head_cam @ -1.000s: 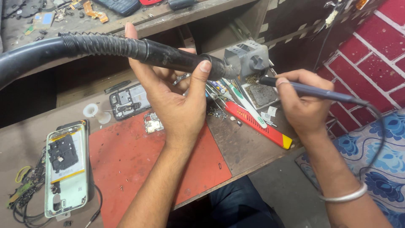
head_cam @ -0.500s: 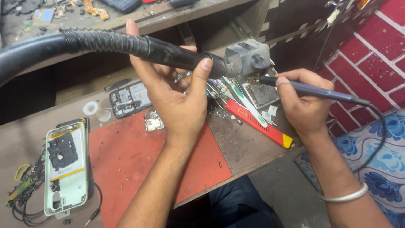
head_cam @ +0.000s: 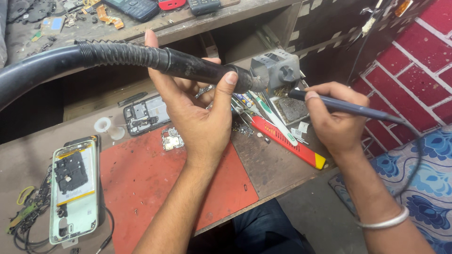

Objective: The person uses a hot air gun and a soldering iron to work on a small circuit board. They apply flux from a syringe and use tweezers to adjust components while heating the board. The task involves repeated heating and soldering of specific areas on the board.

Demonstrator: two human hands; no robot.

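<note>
Holding steady as before, left hand (head_cam: pixel 200 120) is clasping the black ribbed hot-air hose (head_cam: pixel 141 59) while right hand (head_cam: pixel 336 117) is pinching the slim blue-grey soldering pen (head_cam: pixel 348 107).

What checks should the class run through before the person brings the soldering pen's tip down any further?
1. Left hand has a firm grip on the black hot-air hose handle: ok.
2. Right hand holds the slim blue-grey soldering pen like a pencil: ok.
3. Pen tip contact with the work: cannot tell.
4. Red rubber mat bare under the forearm: ok.
5. Red-and-yellow flat tool lies close to the work: not ok.
</note>
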